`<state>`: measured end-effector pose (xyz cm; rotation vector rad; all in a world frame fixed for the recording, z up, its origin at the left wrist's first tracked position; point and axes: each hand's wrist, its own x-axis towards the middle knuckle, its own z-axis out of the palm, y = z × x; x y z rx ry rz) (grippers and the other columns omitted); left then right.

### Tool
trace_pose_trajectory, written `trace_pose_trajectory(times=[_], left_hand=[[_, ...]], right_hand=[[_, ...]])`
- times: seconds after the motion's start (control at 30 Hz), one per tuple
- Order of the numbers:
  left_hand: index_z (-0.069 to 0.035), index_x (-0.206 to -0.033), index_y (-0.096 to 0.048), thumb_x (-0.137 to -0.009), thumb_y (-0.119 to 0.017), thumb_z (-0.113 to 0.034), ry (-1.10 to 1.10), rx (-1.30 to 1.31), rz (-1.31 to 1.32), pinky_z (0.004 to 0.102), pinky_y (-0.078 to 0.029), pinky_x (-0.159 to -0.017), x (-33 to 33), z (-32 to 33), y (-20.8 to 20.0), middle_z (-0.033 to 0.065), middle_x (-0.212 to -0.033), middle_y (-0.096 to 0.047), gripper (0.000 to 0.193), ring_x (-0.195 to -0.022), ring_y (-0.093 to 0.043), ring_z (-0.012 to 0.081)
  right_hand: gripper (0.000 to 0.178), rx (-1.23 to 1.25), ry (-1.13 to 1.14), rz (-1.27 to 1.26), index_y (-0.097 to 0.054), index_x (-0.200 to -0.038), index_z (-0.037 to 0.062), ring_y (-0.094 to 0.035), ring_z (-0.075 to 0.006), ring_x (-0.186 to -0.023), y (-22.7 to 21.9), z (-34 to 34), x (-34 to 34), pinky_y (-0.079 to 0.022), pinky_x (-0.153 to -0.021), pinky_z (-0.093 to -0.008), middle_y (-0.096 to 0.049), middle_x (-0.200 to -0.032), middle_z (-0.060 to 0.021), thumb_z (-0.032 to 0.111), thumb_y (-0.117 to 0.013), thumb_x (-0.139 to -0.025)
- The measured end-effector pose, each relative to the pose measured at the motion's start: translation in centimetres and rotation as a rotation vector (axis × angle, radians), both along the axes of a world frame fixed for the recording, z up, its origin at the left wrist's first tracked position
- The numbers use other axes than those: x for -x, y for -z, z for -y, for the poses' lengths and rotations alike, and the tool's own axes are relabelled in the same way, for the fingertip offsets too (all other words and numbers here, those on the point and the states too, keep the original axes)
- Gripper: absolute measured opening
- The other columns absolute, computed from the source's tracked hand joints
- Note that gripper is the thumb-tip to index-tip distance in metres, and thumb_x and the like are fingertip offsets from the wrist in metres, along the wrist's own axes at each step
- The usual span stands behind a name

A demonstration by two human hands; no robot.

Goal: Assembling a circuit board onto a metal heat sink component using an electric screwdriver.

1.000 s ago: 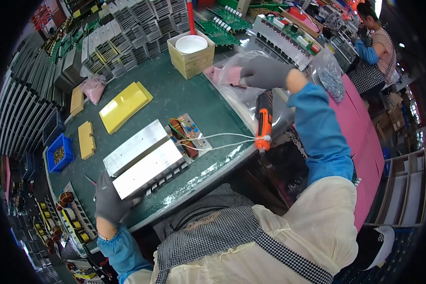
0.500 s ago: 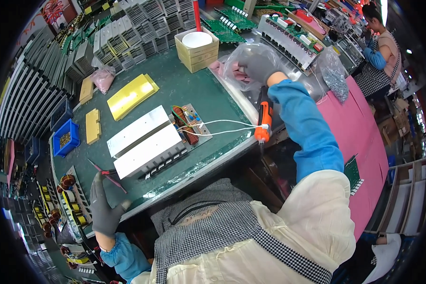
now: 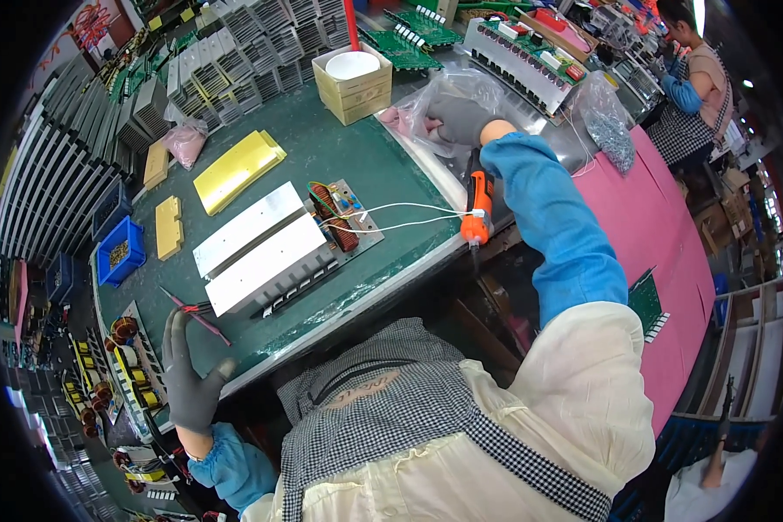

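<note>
my left hand spread by pink stick; right hand at clear bag, likely placed handy; can't tell if pinching.

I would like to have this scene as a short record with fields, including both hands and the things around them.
Left hand: grey-gloved, open, beside a thin pink tool; contact unclear
Right hand: grey-gloved, at a clear plastic bag, near pink pieces; grip unclear
On green bench: silver metal assembly, circuit board at its right end
Beyond assembly: yellow sheets
Bench's right edge: orange-black screwdriver
Left side: blue bin with small parts
</note>
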<state>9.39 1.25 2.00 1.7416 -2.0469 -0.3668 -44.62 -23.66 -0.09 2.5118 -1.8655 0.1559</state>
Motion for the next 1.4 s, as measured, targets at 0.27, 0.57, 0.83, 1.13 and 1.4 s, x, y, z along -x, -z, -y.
trace_pose_trajectory(times=[0.27, 0.57, 0.83, 1.13, 1.4], left_hand=[[-0.001, -0.145, -0.041, -0.071, -0.082, -0.040, -0.048, 0.026, -0.097, 0.0450, -0.038, -0.109, -1.3, -1.8, -0.9, 0.0216, -0.148, -0.042, 0.092, -0.138, -0.041, 0.0368], [0.003, -0.142, -0.045, -0.086, -0.074, -0.038, 0.158, 0.352, -0.656, 0.0453, -0.029, -0.116, 5.7, 1.2, -4.2, 0.0215, -0.150, -0.040, 0.076, -0.141, -0.037, 0.0334], [0.004, -0.134, -0.049, -0.091, -0.068, -0.026, 0.395, -0.100, -0.940, 0.0334, -0.045, -0.095, 14.8, 3.6, -5.5, 0.0118, -0.122, -0.060, 0.055, -0.109, -0.058, 0.0191], [0.002, -0.112, -0.064, -0.096, -0.062, -0.034, 0.101, -0.504, -1.208, 0.0245, -0.047, -0.061, 12.6, 2.3, -2.1, 0.0095, -0.094, -0.070, 0.040, -0.069, -0.060, 0.0126], [0.002, -0.109, -0.067, -0.097, -0.052, -0.036, 0.193, -0.416, -1.023, 0.0214, -0.038, -0.055, 12.6, 1.3, -0.7, 0.0067, -0.094, -0.069, 0.043, -0.061, -0.048, 0.0074]], right_hand=[[0.030, -0.157, 0.037, 0.509, -0.075, -0.104, 0.0089, -0.068, -0.0283, -0.097, -5.1, 0.0, 3.7, -0.051, -0.087, -0.0377, -0.073, -0.103, -0.0146, 0.029, -0.068, -0.083], [0.036, -0.068, -0.279, 1.214, -0.072, -0.110, 0.0011, -0.066, -0.0144, -0.090, -10.8, -9.9, -4.7, -0.053, -0.079, -0.0303, -0.071, -0.095, -0.0068, 0.026, -0.070, -0.085], [0.019, 0.066, -0.497, 1.344, -0.073, -0.097, 0.0049, -0.060, -0.0193, -0.100, -8.7, -18.0, -21.4, -0.048, -0.087, -0.0302, -0.064, -0.108, -0.0068, 0.019, -0.070, -0.085], [0.019, -0.391, -0.182, 1.821, -0.067, -0.103, -0.0011, -0.056, -0.0120, -0.093, -4.5, -19.2, -22.1, -0.047, -0.082, -0.0287, -0.062, -0.100, -0.0031, 0.012, -0.059, -0.092], [0.047, 0.202, 0.147, 2.057, -0.065, -0.107, 0.0002, -0.060, -0.0160, -0.078, 1.6, -24.7, -12.8, -0.047, -0.066, -0.0283, -0.066, -0.098, -0.0092, 0.045, -0.051, -0.100]])
